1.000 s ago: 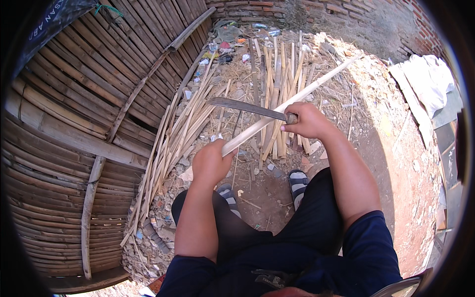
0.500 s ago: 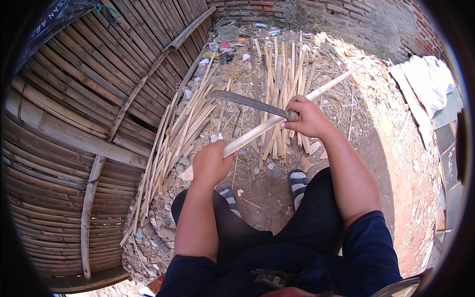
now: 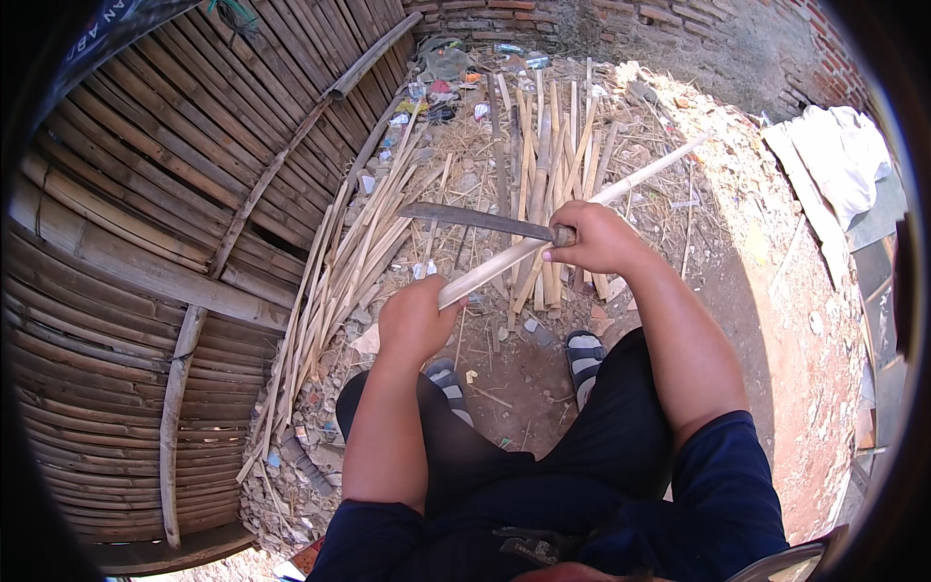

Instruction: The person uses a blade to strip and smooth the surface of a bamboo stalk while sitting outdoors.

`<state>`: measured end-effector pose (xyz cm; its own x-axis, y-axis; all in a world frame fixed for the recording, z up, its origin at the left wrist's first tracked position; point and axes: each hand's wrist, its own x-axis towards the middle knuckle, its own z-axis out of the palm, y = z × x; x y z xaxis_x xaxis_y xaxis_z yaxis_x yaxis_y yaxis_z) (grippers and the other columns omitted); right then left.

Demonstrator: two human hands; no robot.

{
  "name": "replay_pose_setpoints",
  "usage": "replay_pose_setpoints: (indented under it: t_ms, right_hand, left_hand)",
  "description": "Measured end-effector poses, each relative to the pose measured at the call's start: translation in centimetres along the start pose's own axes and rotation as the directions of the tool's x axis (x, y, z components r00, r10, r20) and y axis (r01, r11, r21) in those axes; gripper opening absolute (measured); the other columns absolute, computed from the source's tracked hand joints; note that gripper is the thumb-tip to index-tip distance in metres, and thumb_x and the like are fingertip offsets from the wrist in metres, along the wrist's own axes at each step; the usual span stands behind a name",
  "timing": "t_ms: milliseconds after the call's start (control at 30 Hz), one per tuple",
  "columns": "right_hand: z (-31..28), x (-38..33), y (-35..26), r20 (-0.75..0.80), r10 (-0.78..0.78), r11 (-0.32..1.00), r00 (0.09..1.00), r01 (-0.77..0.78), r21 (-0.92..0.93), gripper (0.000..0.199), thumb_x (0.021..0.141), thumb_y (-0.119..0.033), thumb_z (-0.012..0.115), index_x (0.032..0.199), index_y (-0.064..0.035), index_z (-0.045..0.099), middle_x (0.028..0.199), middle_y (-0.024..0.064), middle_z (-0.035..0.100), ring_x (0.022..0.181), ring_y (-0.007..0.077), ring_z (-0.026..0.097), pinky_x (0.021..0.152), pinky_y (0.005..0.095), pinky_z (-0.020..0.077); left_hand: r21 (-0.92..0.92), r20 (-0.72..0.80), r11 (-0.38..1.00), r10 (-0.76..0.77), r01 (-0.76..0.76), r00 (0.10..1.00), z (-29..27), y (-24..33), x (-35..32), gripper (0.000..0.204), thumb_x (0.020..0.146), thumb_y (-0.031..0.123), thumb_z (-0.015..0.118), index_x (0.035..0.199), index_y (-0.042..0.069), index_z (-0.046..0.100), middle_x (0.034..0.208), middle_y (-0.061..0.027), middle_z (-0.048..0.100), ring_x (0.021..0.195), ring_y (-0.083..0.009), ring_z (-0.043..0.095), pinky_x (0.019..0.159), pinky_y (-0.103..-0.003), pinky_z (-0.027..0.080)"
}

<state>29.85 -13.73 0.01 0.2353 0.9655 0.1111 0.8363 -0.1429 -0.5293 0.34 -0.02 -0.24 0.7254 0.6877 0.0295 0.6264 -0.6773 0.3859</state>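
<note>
My left hand (image 3: 415,318) is closed round the near end of a long pale bamboo strip (image 3: 485,274), which slants away to the far right. In my right hand (image 3: 593,238) is the handle of a machete (image 3: 475,216), its dark blade pointing left across and beyond the strip. The right hand lies over the middle of the strip, with the machete's handle end by the strip's upper side. Whether the blade touches the strip, I cannot tell.
Long split strips (image 3: 344,262) lie heaped on the left beside a bamboo slat wall (image 3: 126,262). Another pile of strips (image 3: 543,145) lies straight ahead on littered ground. A brick wall (image 3: 669,39) closes the back. White sacking (image 3: 839,160) and boards are at the right.
My right hand has come slightly nearer and to the left along the strip, the machete with it. The left hand and the strip have stayed almost where they were.
</note>
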Motion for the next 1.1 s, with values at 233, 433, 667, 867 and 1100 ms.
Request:
replay_pose_setpoints:
  t_ms: [233,433,667,867,1100]
  right_hand:
    - [-1.0,-0.3,-1.2,-0.014,0.008,1.000,1.000,-0.008,-0.025,0.049,0.083,-0.040,0.089,0.113,-0.0033,0.075,0.102,0.0202,0.073,0.101,0.0394,0.071,0.089,0.0483,0.0553]
    - [-2.6,-0.7,-0.2,-0.042,0.195,0.980,0.980,-0.193,0.037,0.050,0.086,-0.040,0.086,0.116,-0.0022,0.074,0.087,0.0238,0.073,0.089,0.0407,0.073,0.081,0.0501,0.0544]
    - [-2.5,-1.4,-1.7,-0.016,0.053,0.996,0.998,-0.052,0.076,0.039,0.086,-0.033,0.086,0.106,-0.0020,0.073,0.082,0.0191,0.070,0.077,0.0341,0.069,0.073,0.0441,0.0528]
    - [-2.3,-1.2,-1.4,-0.020,0.071,0.997,0.997,-0.072,-0.026,0.042,0.083,-0.033,0.087,0.109,-0.0029,0.074,0.089,0.0212,0.073,0.086,0.0391,0.072,0.077,0.0472,0.0545]
    - [-2.7,-0.8,-3.0,0.171,0.175,0.981,0.970,-0.156,-0.119,0.047,0.083,-0.034,0.087,0.117,-0.0040,0.075,0.103,0.0219,0.076,0.101,0.0411,0.073,0.088,0.0497,0.0568]
  left_hand:
    - [0.022,0.031,0.998,-0.053,0.052,0.998,-0.3,0.2,0.1,0.036,0.093,0.040,0.079,0.097,0.005,0.073,0.090,-0.0189,0.074,0.090,-0.0422,0.072,0.080,-0.053,0.055]
    - [-0.005,0.008,0.997,-0.074,0.074,0.997,-0.2,0.2,0.1,0.033,0.094,0.038,0.079,0.100,0.006,0.074,0.090,-0.0192,0.074,0.090,-0.0423,0.072,0.080,-0.053,0.054]
    - [-0.008,-0.048,0.999,-0.045,0.045,0.998,0.1,-0.1,0.2,0.033,0.094,0.038,0.078,0.099,0.006,0.073,0.087,-0.0196,0.074,0.087,-0.0429,0.072,0.077,-0.053,0.054]
    - [-0.025,-0.063,0.999,-0.038,0.037,0.997,-0.1,0.2,0.1,0.033,0.094,0.038,0.079,0.099,0.006,0.074,0.086,-0.0197,0.074,0.085,-0.0429,0.072,0.076,-0.053,0.054]
    - [-0.037,-0.076,0.999,-0.024,0.021,0.997,-0.1,0.2,0.1,0.034,0.094,0.039,0.080,0.099,0.006,0.074,0.085,-0.0192,0.074,0.084,-0.0423,0.072,0.076,-0.052,0.054]
